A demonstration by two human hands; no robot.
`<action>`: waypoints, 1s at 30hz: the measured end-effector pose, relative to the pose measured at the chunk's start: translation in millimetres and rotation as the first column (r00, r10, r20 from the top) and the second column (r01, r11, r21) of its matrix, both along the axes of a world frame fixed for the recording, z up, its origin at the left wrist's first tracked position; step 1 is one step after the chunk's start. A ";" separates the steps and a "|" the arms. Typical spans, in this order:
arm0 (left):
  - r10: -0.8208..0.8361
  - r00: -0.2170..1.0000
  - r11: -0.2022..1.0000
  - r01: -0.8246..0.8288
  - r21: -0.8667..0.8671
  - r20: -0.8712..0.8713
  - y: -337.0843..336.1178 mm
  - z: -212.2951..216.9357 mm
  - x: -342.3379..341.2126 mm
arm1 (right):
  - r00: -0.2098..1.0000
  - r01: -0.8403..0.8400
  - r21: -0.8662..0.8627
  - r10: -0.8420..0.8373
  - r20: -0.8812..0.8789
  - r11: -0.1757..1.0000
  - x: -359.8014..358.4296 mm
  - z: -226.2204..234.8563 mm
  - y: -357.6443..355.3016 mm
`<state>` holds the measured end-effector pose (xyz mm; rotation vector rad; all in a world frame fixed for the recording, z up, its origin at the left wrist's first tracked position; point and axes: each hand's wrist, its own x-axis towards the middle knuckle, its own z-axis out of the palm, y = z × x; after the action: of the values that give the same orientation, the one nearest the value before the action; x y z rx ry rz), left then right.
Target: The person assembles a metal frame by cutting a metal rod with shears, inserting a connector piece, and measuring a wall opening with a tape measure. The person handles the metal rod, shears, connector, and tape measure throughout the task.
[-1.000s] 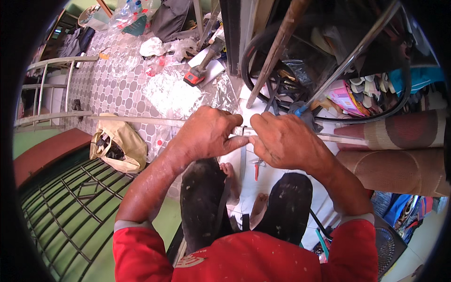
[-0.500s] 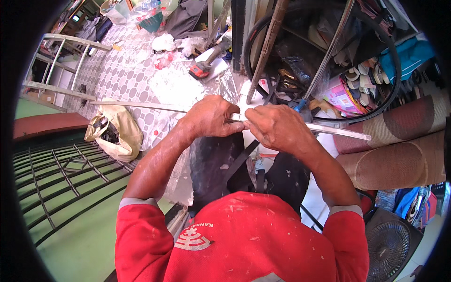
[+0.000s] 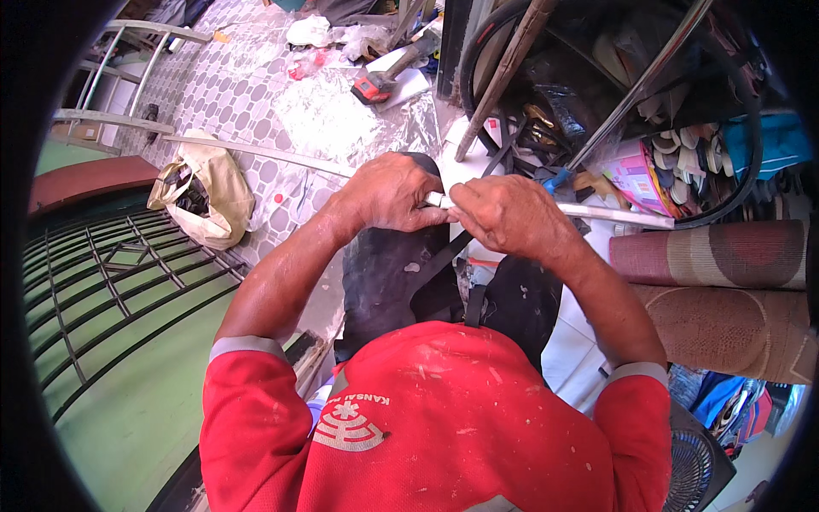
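A long, thin, whitish strip (image 3: 614,215) runs across in front of me, from near the metal frame on the left to its free end on the right. My left hand (image 3: 397,194) is closed round it, thumb pointing toward the other hand. Close beside it, my right hand (image 3: 503,215) grips the strip with curled fingers. Between the two hands a short bare length of the strip shows. The fingers hide whether it is one piece or two that meet there. Below the hands are my dark-trousered knees (image 3: 397,264).
A cordless power tool (image 3: 394,75) with a red battery lies ahead on plastic sheeting. At left are a cloth bag (image 3: 209,200), a black grille (image 3: 128,273) and a metal frame (image 3: 111,115). To the right stand a bicycle wheel (image 3: 755,128), poles (image 3: 512,77) and rolled mats (image 3: 708,256).
The whole view has shifted a little, so the surroundings sit differently. Both hands still hold the strip, and slightly more of its white surface shows between them.
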<state>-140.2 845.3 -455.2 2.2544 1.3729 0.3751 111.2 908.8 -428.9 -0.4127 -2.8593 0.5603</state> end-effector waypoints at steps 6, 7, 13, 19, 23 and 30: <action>0.020 0.999 1.000 -0.020 0.002 -0.029 0.4 -4.5 -1.1 | 0.994 -0.101 -0.015 0.102 0.041 0.995 -5.4 -4.4 14.9; 0.031 0.999 1.000 -0.031 0.001 -0.040 -0.8 -5.9 -1.1 | 0.995 -0.087 -0.008 0.087 0.052 0.996 -6.5 -3.9 13.7; 0.042 0.998 0.999 -0.042 0.015 -0.050 0.2 -12.7 -2.8 | 0.994 0.003 0.011 -0.004 0.114 1.000 -9.9 -4.2 2.3; 0.050 0.996 0.999 -0.050 -0.002 -0.077 1.1 -12.9 -2.3 | 0.992 0.051 0.012 -0.052 0.111 0.999 -9.2 -8.8 -4.8; 0.064 0.992 0.997 -0.068 -0.028 -0.112 -1.1 -11.0 -2.1 | 0.995 0.024 0.000 -0.024 0.096 1.000 -10.1 -10.1 -0.6; 0.043 0.999 0.999 -0.042 0.029 -0.031 0.2 -17.7 -4.5 | 0.982 0.114 0.017 -0.116 0.147 0.993 -9.6 -15.8 -10.5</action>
<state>-144.7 845.5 -472.8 2.2667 1.4417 0.3772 101.6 898.3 -444.7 -0.6388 -2.9520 0.5166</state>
